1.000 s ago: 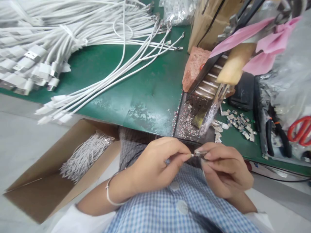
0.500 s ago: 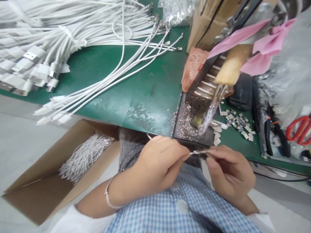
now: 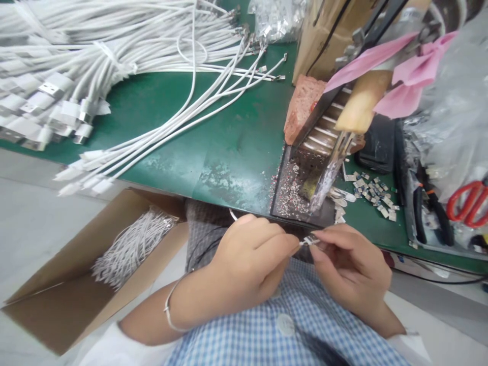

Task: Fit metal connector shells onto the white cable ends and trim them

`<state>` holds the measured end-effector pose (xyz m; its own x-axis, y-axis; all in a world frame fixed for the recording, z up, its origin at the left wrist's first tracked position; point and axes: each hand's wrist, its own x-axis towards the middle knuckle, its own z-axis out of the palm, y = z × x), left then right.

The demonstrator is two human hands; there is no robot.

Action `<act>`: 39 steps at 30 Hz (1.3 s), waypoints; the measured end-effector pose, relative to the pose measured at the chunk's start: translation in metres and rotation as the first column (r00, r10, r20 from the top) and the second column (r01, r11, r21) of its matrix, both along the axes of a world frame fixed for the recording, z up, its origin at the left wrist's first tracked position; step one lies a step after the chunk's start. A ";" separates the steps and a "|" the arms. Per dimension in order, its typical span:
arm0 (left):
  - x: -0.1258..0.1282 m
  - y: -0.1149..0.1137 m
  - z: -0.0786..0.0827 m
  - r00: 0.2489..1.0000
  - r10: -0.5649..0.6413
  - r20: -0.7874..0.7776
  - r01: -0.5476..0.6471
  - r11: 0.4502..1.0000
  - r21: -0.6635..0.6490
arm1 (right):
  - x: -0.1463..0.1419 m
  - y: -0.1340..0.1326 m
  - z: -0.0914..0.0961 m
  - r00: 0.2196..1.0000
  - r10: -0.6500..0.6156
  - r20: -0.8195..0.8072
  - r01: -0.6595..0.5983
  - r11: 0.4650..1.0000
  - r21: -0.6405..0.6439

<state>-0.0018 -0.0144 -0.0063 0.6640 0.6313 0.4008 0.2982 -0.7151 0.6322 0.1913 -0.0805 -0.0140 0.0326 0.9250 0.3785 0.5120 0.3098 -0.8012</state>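
Note:
My left hand (image 3: 247, 264) and my right hand (image 3: 348, 269) meet close to my chest, just below the front edge of the green table (image 3: 229, 147). Between their fingertips is a small metal connector piece (image 3: 309, 240) on the end of a thin white cable. The left thumb and fingers pinch the cable end. The right fingertips pinch the metal piece from the other side. Most of the cable is hidden by my hands.
A big pile of white USB cables (image 3: 95, 61) covers the table's left. A metal tool with a wooden handle (image 3: 360, 109) stands over a tray of scraps (image 3: 293, 195). Small metal parts (image 3: 371, 195), pliers (image 3: 427, 203) and red scissors (image 3: 467, 203) lie right. A cardboard box (image 3: 87, 274) sits lower left.
Both hands shifted slightly left and closer together around the connector piece. The right fingers have re-gripped it. Nothing on the table moved.

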 end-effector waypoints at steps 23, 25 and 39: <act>0.000 -0.002 0.001 1.000 0.019 -0.013 -0.016 0.981 0.191 | -0.001 0.003 0.003 0.999 0.046 -0.007 -0.046 0.998 0.031; 0.001 -0.002 0.000 0.999 0.033 -0.004 -0.031 0.977 0.209 | -0.001 0.003 0.002 0.999 0.042 -0.015 -0.041 0.999 0.019; 0.001 -0.004 0.002 0.999 0.042 -0.018 -0.039 0.989 0.142 | 0.001 0.000 -0.003 0.997 0.052 -0.048 -0.052 0.999 -0.008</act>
